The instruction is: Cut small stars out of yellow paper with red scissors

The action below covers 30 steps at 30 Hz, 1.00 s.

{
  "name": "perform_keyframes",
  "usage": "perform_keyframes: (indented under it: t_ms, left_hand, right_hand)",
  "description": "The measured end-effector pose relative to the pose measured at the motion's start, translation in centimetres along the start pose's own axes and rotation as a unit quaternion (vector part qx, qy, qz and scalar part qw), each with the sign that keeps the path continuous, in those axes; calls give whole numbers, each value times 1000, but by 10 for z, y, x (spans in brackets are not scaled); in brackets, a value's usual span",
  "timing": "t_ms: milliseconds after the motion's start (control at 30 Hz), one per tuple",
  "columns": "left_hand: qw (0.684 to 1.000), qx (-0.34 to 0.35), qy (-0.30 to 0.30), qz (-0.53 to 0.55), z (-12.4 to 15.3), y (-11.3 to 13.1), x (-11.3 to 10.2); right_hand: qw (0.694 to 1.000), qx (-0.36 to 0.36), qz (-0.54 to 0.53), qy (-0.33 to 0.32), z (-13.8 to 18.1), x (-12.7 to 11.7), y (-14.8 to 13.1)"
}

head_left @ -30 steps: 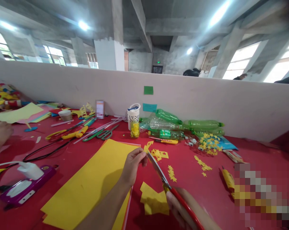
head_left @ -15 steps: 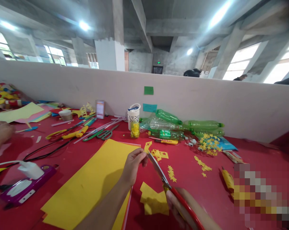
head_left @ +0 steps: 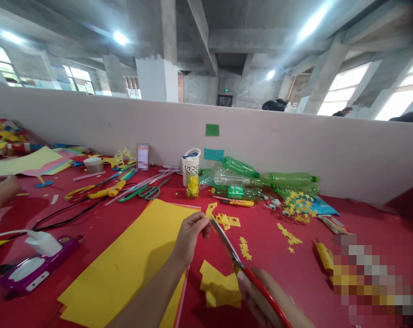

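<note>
Pinched in my left hand (head_left: 192,234) is a small piece of yellow paper (head_left: 211,210), its upper end sticking out past the fingertips. My right hand (head_left: 256,291) grips red-handled scissors (head_left: 266,291). Their blades point up and left and meet the paper beside my left fingertips. Below the blades lies a larger yellow paper piece (head_left: 220,286) with a cut edge. Yellow scraps with star-shaped holes (head_left: 229,221) and a short row of cut stars (head_left: 245,248) rest just beyond the scissors. Under my left forearm is a stack of yellow sheets (head_left: 124,262).
Green plastic bottles (head_left: 291,178) lie along the white partition (head_left: 90,120), near a white cup (head_left: 191,166). More stars (head_left: 300,206) are piled right. Left are a purple power strip (head_left: 42,269), a glue gun (head_left: 107,189), grey scissors (head_left: 154,189) and another person's hand (head_left: 3,189).
My hands, the paper and the scissors stay almost still. At the far left, the other person's hand has shifted slightly, and a blue disc with a stick now stands by it.
</note>
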<state>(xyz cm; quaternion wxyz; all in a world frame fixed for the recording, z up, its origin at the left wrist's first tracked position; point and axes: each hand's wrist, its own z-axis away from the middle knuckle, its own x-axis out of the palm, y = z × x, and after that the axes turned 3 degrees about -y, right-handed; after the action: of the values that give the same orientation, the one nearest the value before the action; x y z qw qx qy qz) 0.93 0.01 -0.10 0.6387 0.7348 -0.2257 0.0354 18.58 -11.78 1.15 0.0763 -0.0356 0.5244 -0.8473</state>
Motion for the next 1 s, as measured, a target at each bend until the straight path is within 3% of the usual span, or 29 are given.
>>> perform_keyframes:
  t_ms: [700, 867, 1000]
  left_hand:
    - [1000, -6, -11, 5, -2, 2, -6]
    - [1000, 1, 5, -10, -3, 4, -7]
    - [1000, 13, -1, -24, -2, 4, -6]
  right_hand:
    - [999, -20, 5, 38, 1, 5, 1]
    - [999, -5, -11, 50, -2, 2, 6]
    - [999, 35, -22, 21, -12, -3, 7]
